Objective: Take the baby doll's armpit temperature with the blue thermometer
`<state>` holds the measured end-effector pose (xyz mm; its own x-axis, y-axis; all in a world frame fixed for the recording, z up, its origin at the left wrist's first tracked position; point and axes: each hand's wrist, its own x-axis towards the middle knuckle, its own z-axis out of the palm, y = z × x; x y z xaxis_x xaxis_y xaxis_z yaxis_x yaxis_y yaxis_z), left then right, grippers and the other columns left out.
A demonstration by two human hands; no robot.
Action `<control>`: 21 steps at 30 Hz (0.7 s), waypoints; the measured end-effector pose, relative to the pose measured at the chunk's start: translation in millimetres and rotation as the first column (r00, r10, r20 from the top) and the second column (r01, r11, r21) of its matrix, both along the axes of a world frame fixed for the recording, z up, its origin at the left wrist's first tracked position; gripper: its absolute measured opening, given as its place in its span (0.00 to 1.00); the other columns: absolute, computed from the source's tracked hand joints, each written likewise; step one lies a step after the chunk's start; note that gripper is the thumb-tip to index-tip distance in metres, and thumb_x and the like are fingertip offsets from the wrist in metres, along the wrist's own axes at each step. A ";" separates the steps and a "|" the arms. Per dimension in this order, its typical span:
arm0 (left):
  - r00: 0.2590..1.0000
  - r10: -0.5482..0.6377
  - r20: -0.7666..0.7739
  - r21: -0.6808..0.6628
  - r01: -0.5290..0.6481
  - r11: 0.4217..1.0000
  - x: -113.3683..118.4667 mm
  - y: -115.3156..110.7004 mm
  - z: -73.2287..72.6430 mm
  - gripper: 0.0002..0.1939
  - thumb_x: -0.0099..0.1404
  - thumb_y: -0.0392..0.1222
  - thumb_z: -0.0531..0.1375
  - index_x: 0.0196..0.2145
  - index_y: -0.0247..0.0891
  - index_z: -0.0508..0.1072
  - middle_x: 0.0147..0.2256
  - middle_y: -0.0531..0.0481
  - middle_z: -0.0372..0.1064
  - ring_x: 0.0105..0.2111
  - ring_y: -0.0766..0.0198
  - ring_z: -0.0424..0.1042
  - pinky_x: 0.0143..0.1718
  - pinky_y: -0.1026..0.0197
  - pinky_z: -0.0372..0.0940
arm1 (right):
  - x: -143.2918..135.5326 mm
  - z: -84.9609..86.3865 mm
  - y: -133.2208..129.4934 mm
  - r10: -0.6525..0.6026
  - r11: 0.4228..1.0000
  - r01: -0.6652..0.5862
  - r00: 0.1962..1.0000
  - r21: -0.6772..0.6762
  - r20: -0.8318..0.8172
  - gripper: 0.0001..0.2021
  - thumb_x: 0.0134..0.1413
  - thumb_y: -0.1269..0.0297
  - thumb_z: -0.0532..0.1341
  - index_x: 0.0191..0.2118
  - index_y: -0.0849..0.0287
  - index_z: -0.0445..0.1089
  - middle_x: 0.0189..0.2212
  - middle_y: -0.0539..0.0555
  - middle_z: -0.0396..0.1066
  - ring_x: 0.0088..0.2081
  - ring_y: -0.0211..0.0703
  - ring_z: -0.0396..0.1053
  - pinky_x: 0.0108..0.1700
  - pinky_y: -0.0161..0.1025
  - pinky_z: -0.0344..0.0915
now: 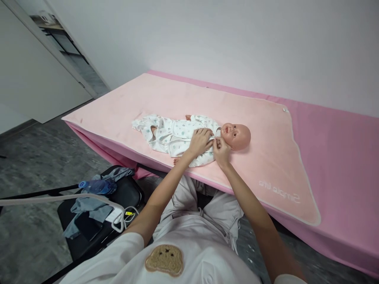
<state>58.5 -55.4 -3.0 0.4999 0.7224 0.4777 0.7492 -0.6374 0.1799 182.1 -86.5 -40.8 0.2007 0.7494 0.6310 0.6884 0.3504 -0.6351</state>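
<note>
A baby doll [239, 136] lies on its back, head to the right, wearing a white printed baby outfit [182, 128]. My left hand [201, 141] rests over the chest, its fingertips closed on the cloth near the neckline. Close beside it, just below the doll's chin, my right hand [221, 152] pinches the edge of the outfit's collar. The two hands' fingertips nearly meet, and they hide the fastening between them. One small doll hand shows past each sleeve. The outfit's lower part spreads to the left, with a bit of leg showing through a gap.
Under the doll is a light pink mat [278, 157] on a pink-covered table [340, 157]. At lower left, a black chair [130, 193] bears a blue-labelled bottle [99, 186], grey cloth [94, 207] and a white cable [120, 221]. A white wall [237, 43] stands behind the table.
</note>
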 end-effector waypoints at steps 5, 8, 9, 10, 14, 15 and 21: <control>0.999 -0.013 0.044 -0.025 0.015 1.000 -1.4 -0.1 0.6 0.11 0.63 0.46 0.54 0.42 0.39 0.66 0.45 0.47 0.67 0.46 0.58 0.63 0.48 0.55 0.53 | -2.2 -0.9 1.3 -0.059 0.998 0.059 0.998 -0.015 0.022 0.13 0.57 0.61 0.50 0.31 0.62 0.67 0.18 0.50 0.67 0.19 0.34 0.63 0.27 0.31 0.59; 0.998 -0.004 0.059 -0.044 0.006 0.999 -1.6 -0.5 1.1 0.11 0.63 0.46 0.54 0.41 0.38 0.67 0.45 0.47 0.67 0.46 0.58 0.63 0.48 0.55 0.53 | -3.1 -0.7 2.7 -0.083 0.996 0.084 0.995 -0.024 0.047 0.13 0.58 0.61 0.50 0.30 0.61 0.67 0.17 0.50 0.67 0.19 0.35 0.63 0.26 0.31 0.58; 0.998 -0.003 0.064 -0.049 0.006 0.999 -1.7 -0.5 1.3 0.11 0.63 0.45 0.54 0.41 0.38 0.67 0.45 0.46 0.67 0.46 0.57 0.63 0.48 0.55 0.53 | -3.3 -0.4 3.1 -0.086 0.996 0.088 0.995 -0.025 0.054 0.13 0.58 0.62 0.50 0.29 0.61 0.67 0.17 0.50 0.67 0.19 0.35 0.63 0.26 0.31 0.58; 0.998 -0.005 0.068 -0.053 0.008 0.999 -1.8 -0.4 1.6 0.11 0.63 0.45 0.54 0.41 0.38 0.67 0.45 0.46 0.67 0.46 0.57 0.63 0.48 0.55 0.53 | -3.4 0.0 3.5 -0.088 0.996 0.090 0.994 -0.027 0.060 0.14 0.58 0.62 0.49 0.30 0.62 0.68 0.17 0.51 0.68 0.19 0.36 0.64 0.26 0.31 0.58; 0.993 -0.018 0.113 -0.083 0.028 0.996 -3.5 1.3 2.3 0.11 0.62 0.44 0.55 0.40 0.39 0.69 0.46 0.48 0.68 0.47 0.59 0.64 0.49 0.55 0.54 | -3.1 1.6 4.1 -0.095 0.994 0.099 0.992 -0.043 0.082 0.15 0.59 0.62 0.48 0.32 0.62 0.69 0.22 0.54 0.71 0.22 0.38 0.67 0.28 0.32 0.59; 0.991 -0.021 0.132 -0.095 0.034 0.995 -4.1 2.0 2.4 0.10 0.62 0.44 0.55 0.40 0.39 0.69 0.46 0.49 0.68 0.47 0.59 0.64 0.49 0.56 0.54 | -2.9 1.9 4.1 -0.094 0.994 0.098 0.991 -0.046 0.092 0.15 0.59 0.63 0.48 0.33 0.62 0.69 0.23 0.55 0.72 0.23 0.38 0.68 0.28 0.32 0.60; 0.966 -0.055 0.252 -0.146 0.094 0.985 -8.3 7.1 2.6 0.10 0.63 0.44 0.54 0.39 0.40 0.72 0.46 0.51 0.69 0.47 0.61 0.65 0.50 0.56 0.55 | -3.3 3.2 4.8 -0.063 0.997 0.066 0.995 -0.044 0.078 0.15 0.61 0.61 0.46 0.37 0.63 0.67 0.27 0.57 0.73 0.26 0.39 0.70 0.29 0.32 0.61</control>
